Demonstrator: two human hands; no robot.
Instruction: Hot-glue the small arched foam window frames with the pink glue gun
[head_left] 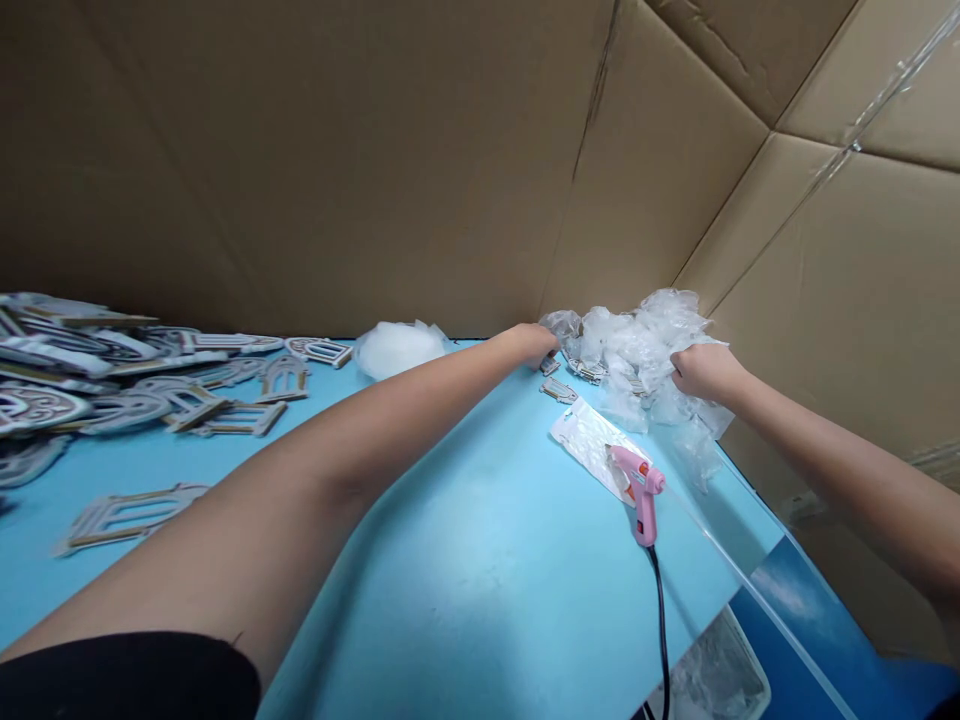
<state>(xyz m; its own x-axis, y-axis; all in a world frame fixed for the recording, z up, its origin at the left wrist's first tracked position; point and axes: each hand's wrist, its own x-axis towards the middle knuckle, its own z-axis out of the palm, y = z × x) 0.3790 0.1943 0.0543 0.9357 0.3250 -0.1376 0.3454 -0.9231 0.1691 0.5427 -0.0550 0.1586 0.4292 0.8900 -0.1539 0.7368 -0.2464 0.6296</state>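
My left hand reaches to the far edge of the blue table, its fingers curled down beside crumpled plastic; what they hold, if anything, is hidden. Just below the fingertips lie small window-shaped cut-out pieces. On the right, my right hand is closed on the pile of clear plastic bags, and more cut-outs show under that pile. Nearer to me, a pink hot glue gun rests with its nozzle on a white packet. A long clear glue stick sticks out of its back.
Larger arched cut-outs are heaped at the left, with a single cut-out closer in. A white translucent bundle sits by the cardboard wall. The glue gun's black cord hangs past a bin under the table's edge.
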